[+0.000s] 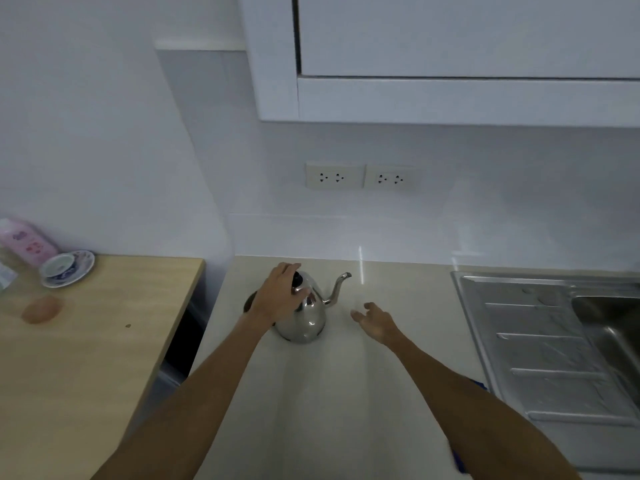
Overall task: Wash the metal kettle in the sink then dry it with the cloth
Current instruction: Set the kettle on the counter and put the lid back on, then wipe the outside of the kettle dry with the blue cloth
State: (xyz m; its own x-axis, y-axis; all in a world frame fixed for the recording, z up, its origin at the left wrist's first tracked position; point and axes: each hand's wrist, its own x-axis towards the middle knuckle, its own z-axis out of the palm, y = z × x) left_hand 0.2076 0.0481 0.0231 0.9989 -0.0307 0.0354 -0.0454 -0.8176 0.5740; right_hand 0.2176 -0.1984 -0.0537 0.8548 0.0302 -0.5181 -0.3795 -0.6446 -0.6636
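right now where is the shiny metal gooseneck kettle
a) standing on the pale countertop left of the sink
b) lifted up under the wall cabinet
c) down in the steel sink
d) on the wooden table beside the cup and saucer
a: the shiny metal gooseneck kettle stands upright on the pale countertop, left hand on its lid, with the steel sink off to the right.

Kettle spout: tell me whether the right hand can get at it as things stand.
Probably yes. The right hand is open just beside the spout, with bare counter between; the left hand covers only the lid.
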